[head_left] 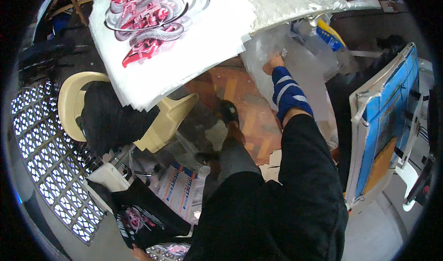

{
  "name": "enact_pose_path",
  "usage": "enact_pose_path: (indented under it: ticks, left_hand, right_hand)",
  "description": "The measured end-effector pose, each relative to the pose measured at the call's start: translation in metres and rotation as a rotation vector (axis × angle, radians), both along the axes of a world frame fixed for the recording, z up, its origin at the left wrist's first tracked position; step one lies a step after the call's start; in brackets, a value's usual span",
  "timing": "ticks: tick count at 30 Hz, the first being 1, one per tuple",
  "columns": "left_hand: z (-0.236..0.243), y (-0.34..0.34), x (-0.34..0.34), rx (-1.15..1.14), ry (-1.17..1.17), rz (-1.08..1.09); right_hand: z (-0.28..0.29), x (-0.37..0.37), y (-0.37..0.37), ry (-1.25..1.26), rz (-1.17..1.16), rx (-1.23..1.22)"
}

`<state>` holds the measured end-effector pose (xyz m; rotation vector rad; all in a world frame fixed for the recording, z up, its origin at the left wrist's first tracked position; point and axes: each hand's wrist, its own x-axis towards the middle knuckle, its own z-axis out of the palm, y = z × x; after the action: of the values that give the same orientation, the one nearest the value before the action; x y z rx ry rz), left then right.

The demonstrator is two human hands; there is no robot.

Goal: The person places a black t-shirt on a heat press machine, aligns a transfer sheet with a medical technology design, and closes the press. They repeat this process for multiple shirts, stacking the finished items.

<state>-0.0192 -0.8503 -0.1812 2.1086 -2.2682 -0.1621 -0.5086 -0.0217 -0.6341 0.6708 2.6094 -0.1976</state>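
Note:
My left hand (140, 254) shows at the lower edge, closed on a black cloth (161, 215) with a pink and white print. The cloth lies over a white board (108, 178) near a metal stand. My right hand is out of sight. My right leg is stretched forward, a blue striped wrap (287, 90) around the shin and the bare foot (272, 65) on clear plastic sheeting (256, 48). My left foot, in a black slipper (228, 108), is on the floor.
Printed white sheets (212, 44) overhang a table (304, 2) at the top. A cream plastic chair (69, 99) with dark cloth stands at left, beside a perforated mat (46, 178). Blue-edged framed panels (383, 122) lean at right. Cardboard (273, 162) lies on the floor.

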Motion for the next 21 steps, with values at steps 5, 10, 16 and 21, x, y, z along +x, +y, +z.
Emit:
enact_pose_path:
  ticks: [5,10,16,21]
  left_hand:
    - [0.002,-0.009,0.005,0.048,0.076,0.012]
    - [-0.001,-0.04,0.027,0.111,0.666,-0.113]
    - [-0.006,0.061,-0.046,-0.102,0.757,-0.655]
    - [-0.001,0.247,-0.065,-0.003,0.739,-1.778]
  right_hand:
    - [0.027,0.008,0.01,-0.034,-0.373,-0.309]
    - [0.068,0.067,-0.014,0.47,-0.628,-0.65]
    - [0.201,0.167,-0.086,0.828,-0.045,0.245]
    - [0.366,0.263,-0.302,-0.175,-0.159,-1.64]
